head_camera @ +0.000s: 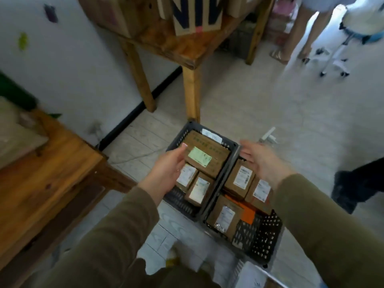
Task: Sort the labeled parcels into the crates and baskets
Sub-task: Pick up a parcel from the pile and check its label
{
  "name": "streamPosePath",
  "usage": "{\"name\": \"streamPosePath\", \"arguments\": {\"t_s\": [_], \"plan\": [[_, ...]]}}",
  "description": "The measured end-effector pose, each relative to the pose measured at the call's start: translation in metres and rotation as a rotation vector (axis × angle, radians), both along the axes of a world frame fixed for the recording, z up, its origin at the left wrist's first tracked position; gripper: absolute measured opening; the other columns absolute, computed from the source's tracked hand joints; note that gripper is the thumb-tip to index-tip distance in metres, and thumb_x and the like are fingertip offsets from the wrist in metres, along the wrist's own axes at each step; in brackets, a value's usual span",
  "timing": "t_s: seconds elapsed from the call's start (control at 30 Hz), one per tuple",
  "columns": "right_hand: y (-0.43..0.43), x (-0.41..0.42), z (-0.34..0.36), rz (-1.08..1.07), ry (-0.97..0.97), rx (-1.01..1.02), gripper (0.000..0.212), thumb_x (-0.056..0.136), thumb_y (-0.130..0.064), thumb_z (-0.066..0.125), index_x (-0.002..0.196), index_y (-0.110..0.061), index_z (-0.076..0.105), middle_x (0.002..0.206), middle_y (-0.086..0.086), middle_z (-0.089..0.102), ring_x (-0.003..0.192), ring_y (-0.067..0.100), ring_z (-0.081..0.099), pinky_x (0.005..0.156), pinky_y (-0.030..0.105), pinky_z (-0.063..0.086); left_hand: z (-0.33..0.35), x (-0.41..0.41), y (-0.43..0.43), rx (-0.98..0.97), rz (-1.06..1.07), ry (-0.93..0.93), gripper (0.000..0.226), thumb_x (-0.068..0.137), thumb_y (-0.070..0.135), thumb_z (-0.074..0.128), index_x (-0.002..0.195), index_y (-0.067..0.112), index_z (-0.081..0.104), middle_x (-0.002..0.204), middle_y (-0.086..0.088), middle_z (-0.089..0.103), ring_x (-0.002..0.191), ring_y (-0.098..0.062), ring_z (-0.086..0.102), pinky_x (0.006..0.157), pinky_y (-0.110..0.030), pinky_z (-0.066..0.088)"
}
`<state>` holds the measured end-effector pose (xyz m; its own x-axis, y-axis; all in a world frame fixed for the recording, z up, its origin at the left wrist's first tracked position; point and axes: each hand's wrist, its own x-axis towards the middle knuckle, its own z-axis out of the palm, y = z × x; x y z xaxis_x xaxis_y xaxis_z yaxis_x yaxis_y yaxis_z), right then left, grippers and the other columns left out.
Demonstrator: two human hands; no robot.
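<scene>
Two dark plastic crates stand side by side on the floor. The left crate (pixel 176 140) holds a large brown parcel with a green label (pixel 207 154) and two small white-labelled boxes (pixel 195 183). My left hand (pixel 168 169) rests against the large parcel's left edge, fingers apart, thumb at its corner. The right crate (pixel 268 235) holds three white-labelled brown boxes (pixel 239 181) over something orange. My right hand (pixel 264 159) hovers open above that crate's far end, holding nothing.
A wooden table (pixel 187 53) with cardboard boxes stands behind the crates, one leg right at the left crate's far corner. A low wooden bench (pixel 47 179) lies to the left. A person's legs (pixel 295 34) and a wheeled stool (pixel 336 59) stand at the far right. A white basket (pixel 247 273) sits below.
</scene>
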<state>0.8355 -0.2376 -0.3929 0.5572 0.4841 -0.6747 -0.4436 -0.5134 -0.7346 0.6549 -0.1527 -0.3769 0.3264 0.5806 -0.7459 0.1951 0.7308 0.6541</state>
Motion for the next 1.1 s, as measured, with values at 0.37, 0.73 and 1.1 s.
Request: {"name": "streamPosePath", "arguments": {"t_s": [0.37,0.73,1.1], "plan": [[0.085,-0.166,0.119,0.366,-0.071,0.212,0.029,0.093,-0.028,0.058,0.117,-0.011,0.053,0.13,0.01,0.055,0.115,0.021,0.053,0.103,0.033,0.033,0.126,-0.185,0.027,0.21,0.369,-0.068,0.056,0.094,0.025,0.056,0.143,0.006,0.035,0.146,-0.011,0.041,0.134,-0.023,0.04,0.112,-0.036,0.026],[0.119,-0.361,0.179,0.619,-0.048,0.35,0.053,0.095,-0.025,0.055,0.141,-0.006,0.038,0.143,0.01,0.045,0.13,0.023,0.045,0.106,0.034,0.032,0.175,-0.39,0.017,0.343,0.531,-0.066,0.052,0.094,0.03,0.055,0.14,0.011,0.041,0.144,-0.006,0.045,0.133,-0.02,0.04,0.114,-0.038,0.024],[0.133,-0.475,0.21,0.812,-0.074,0.461,0.055,0.094,-0.028,0.056,0.142,-0.007,0.038,0.142,0.009,0.047,0.13,0.022,0.046,0.111,0.038,0.027,0.194,-0.513,-0.001,0.454,0.701,-0.033,0.054,0.094,0.03,0.056,0.14,0.006,0.04,0.141,-0.008,0.048,0.13,-0.019,0.044,0.112,-0.035,0.029]]}}
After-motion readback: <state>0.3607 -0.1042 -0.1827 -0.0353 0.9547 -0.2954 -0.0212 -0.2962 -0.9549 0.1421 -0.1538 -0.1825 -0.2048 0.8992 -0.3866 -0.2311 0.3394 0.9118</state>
